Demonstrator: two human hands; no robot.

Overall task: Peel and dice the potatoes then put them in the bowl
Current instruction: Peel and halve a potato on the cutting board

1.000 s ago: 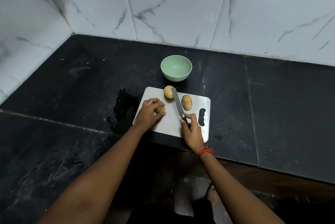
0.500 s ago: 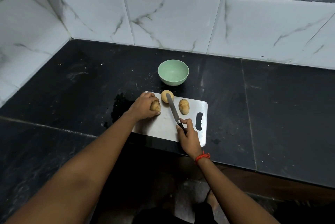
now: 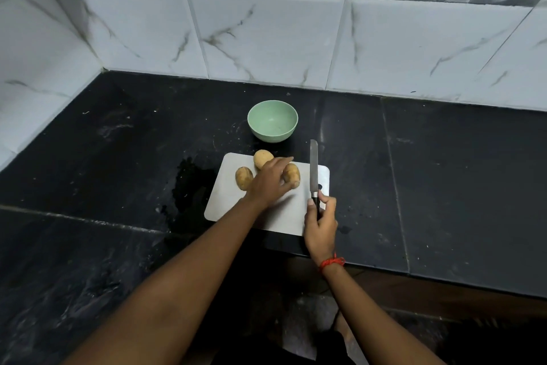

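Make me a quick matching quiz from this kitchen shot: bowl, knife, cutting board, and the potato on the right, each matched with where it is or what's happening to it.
Things:
1. bowl
2. knife
3. cutting board
4. right potato

States:
A. held in the right hand, blade pointing away
B. under the left hand's fingers
C. empty, on the counter behind the board
D. lying flat, with three potatoes on it

Pairs: 1-C, 2-A, 3-D, 4-B

Dim, soft-focus, wide-angle edge distortion
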